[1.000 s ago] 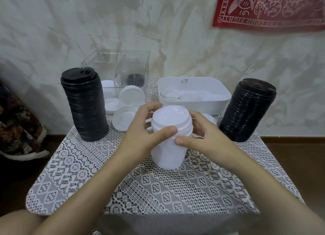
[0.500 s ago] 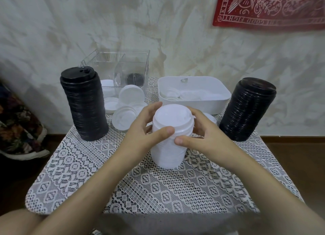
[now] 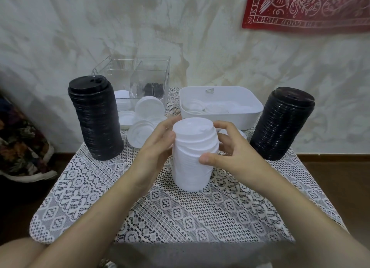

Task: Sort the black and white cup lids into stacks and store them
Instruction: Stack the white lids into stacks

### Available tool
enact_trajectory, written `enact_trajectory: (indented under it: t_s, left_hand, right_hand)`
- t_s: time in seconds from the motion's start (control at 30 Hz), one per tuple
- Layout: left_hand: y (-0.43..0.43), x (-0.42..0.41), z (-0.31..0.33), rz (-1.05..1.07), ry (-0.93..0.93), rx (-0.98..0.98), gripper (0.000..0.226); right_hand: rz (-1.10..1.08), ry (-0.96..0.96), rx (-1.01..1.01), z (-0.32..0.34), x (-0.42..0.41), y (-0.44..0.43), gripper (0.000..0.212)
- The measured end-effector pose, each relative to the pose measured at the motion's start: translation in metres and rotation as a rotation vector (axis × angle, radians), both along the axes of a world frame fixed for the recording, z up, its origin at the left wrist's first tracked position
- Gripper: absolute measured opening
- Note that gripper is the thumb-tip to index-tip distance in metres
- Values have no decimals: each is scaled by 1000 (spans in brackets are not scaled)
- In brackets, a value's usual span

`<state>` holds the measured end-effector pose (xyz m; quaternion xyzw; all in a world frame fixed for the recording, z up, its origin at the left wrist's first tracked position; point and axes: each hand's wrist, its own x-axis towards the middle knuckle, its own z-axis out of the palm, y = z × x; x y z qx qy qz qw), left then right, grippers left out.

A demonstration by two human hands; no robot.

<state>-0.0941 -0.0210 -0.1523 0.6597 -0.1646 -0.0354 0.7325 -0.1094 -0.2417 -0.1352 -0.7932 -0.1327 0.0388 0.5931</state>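
Left thumb has left the front of the tall white stack of plastic cup lids [image 3: 193, 163], mid lace-covered table [image 3: 180, 213]. Left hand [image 3: 156, 147] cups it at 9 o'clock, right hand [image 3: 230, 157] at 3 o'clock, thumb pressing. Top lids look skewed, so I judge it is being squared, with storing yet to come.

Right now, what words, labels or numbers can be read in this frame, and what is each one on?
"KEEP": sideways, up the left border of the red cloth on the wall.
"GOOD FIGHT": upside down along its bottom border; words beyond are too blurred.
Nothing else shows readable text.
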Motion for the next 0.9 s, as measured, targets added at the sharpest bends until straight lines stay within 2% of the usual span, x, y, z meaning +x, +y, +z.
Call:
enact_trajectory:
  t_s: [0.2,0.33,0.47,0.6,0.9]
  left_hand:
    - [-4,0,0,-1,-56,97,44]
    - [-5,-5,0,39,-139,209,72]
    - [-4,-4,1,0,-126,147,74]
    - [-2,-1,-1,-18,-106,130,60]
    - [1,0,1,-16,-75,133,67]
  right_hand:
    - [7,-33,-14,-1,-2,1,79]
    - [9,-43,-1,-2,0,-1,78]
    - [26,-61,-12,-3,0,-2,87]
    - [34,-61,-56,-4,-2,0,101]
    - [36,-68,-63,-4,-2,0,92]
